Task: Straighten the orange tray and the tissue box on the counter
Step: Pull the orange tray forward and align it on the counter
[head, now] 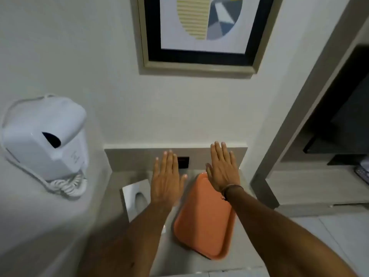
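An orange tray (203,218) lies empty on the grey counter (169,248), turned at a slant to the counter's edges. To its left sits a silver tissue box (133,193) with an oval slot, also askew and partly hidden by my left forearm. My left hand (166,180) hovers flat, palm down, fingers straight, between the box and the tray. Over the tray's far end, my right hand (223,168) is held flat in the same way. Neither hand holds anything.
A white wall-mounted hair dryer (46,136) with a coiled cord hangs on the left wall. A dark socket plate (183,161) sits on the backsplash behind my hands. A framed picture (201,31) hangs above. A shelf unit (327,156) stands at the right.
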